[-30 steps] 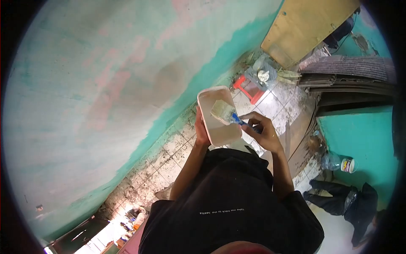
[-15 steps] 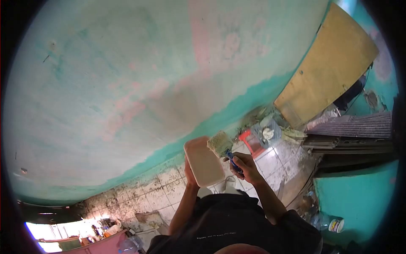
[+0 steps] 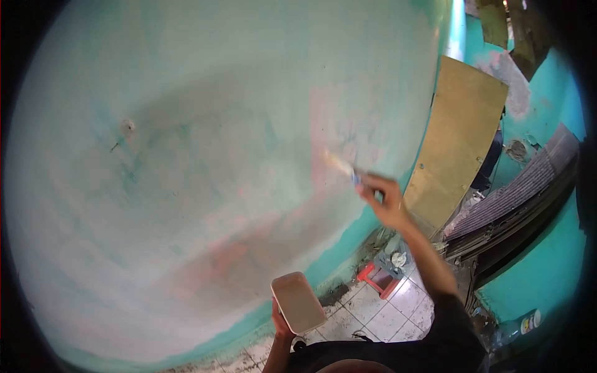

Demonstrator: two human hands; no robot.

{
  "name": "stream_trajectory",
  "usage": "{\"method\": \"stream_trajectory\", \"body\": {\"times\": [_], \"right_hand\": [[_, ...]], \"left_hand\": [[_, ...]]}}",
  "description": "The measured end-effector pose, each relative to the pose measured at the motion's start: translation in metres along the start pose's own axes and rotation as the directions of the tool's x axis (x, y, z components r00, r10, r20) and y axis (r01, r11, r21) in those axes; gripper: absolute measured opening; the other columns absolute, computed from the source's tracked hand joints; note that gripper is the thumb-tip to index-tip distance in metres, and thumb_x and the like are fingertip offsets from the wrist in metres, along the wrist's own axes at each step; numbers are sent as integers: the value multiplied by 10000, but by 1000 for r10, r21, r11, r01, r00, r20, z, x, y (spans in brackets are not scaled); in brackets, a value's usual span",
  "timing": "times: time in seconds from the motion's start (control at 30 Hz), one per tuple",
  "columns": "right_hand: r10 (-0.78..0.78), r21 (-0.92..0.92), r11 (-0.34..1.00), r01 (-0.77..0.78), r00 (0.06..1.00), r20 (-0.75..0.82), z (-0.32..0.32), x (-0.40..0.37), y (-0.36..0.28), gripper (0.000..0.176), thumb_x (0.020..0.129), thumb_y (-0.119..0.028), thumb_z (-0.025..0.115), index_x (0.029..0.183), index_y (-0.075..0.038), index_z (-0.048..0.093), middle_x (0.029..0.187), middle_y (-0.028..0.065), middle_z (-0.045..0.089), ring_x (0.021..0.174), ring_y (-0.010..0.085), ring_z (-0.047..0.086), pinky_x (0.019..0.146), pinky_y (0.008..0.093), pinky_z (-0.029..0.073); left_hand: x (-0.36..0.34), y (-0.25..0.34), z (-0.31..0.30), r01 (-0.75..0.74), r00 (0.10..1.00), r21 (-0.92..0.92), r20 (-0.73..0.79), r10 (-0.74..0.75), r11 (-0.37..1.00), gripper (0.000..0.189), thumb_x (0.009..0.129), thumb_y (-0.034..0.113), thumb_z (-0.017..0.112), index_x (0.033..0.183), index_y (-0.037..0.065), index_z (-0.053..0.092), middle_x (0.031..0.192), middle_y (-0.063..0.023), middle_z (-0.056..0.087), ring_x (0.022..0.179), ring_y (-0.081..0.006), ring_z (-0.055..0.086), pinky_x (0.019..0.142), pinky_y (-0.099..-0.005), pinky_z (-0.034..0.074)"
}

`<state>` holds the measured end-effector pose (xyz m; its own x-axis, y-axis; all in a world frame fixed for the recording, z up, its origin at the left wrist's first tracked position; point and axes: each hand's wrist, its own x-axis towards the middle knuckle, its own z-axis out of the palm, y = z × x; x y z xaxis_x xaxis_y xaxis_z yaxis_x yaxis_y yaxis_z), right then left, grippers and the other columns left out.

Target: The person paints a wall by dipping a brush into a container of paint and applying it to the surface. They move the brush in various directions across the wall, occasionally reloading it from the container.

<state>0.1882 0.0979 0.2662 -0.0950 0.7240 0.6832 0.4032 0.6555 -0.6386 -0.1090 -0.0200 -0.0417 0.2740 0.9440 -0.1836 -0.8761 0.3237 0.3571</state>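
My right hand (image 3: 387, 200) grips a wide paintbrush (image 3: 339, 164) by its blue handle and holds it out toward the wall (image 3: 249, 124). Motion smears the bristles, which overlap a pink patch of that wall. Whitish paint lies unevenly over turquoise and pink there. Low in the view, my left hand (image 3: 280, 322) holds a pale rectangular tub (image 3: 298, 304) by its left side. The tub is tilted so its light inside faces me.
A yellowish board (image 3: 460, 137) leans at the right beside stacked corrugated sheets (image 3: 522, 186). A red stool (image 3: 379, 283) with a grey container (image 3: 393, 261) stands on the white tiled floor (image 3: 373, 317). A clear plastic jar (image 3: 519, 326) lies lower right.
My right hand has lifted the brush from beside the tub, up and outward to the wall. The view has tilted up, and the tub sits lower in it.
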Motion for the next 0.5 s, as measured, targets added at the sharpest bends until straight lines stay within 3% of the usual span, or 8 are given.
{"method": "stream_trajectory", "body": {"times": [0.07,0.13,0.23,0.3,0.33,0.37,0.47,0.5], "right_hand": [[-136,-174,977,123,989,-60,-9,63,-23,335,944,-105,657,1275,-58,658,729,-17,527,627,58,403,547,252,359],[-214,-273,946,174,969,-126,-19,118,-66,324,949,-135,661,1267,-70,666,759,-12,593,623,51,406,538,250,368],[-472,-503,789,354,872,-128,-40,202,-107,321,940,-185,661,1260,-157,684,662,86,584,544,126,427,553,287,432],[-525,-659,684,314,838,-146,-58,249,-142,352,922,-261,682,1266,-191,679,673,133,631,532,157,498,573,322,465],[-536,-719,637,280,830,-153,-61,266,-169,308,905,-256,686,1192,-147,715,729,149,653,599,182,564,622,345,483],[-450,-653,711,261,883,-136,-68,280,-199,327,919,-169,653,1224,-60,693,845,186,722,632,216,618,628,359,513],[-542,-773,582,252,829,-138,-96,338,-223,364,934,-244,651,1261,-86,678,836,156,707,668,202,603,648,364,506],[-546,-810,538,235,829,-121,-99,347,-229,365,925,-258,656,1247,-89,687,848,159,707,697,212,610,663,373,507]], "left_hand": [[2,23,-4,97,995,-44,38,-95,994,708,982,646,369,1419,102,489,1346,-142,579,1206,-344,570,1039,-516,451],[2,41,-8,101,994,-13,38,-100,995,711,981,646,369,1420,99,487,1349,-142,577,1207,-345,570,1038,-517,451],[2,66,0,115,993,-2,27,-115,993,674,997,620,354,1408,104,493,1315,-129,589,1172,-330,584,1004,-505,471],[2,78,-2,137,990,-13,26,-137,990,636,1013,594,339,1394,112,500,1278,-115,603,1137,-314,600,970,-491,492],[3,83,-8,136,989,33,58,-138,990,672,996,618,358,1415,106,480,1323,-126,582,1178,-329,580,1002,-505,473],[5,87,-11,132,986,78,92,-139,988,712,980,641,378,1437,101,460,1367,-137,561,1220,-344,560,1034,-519,454],[10,93,-11,114,989,85,87,-121,990,705,985,633,376,1437,98,457,1367,-136,559,1218,-342,559,1030,-516,457],[15,92,-18,145,985,-18,96,-143,989,690,993,623,365,1434,101,461,1361,-133,564,1209,-341,564,1026,-513,460]]}}
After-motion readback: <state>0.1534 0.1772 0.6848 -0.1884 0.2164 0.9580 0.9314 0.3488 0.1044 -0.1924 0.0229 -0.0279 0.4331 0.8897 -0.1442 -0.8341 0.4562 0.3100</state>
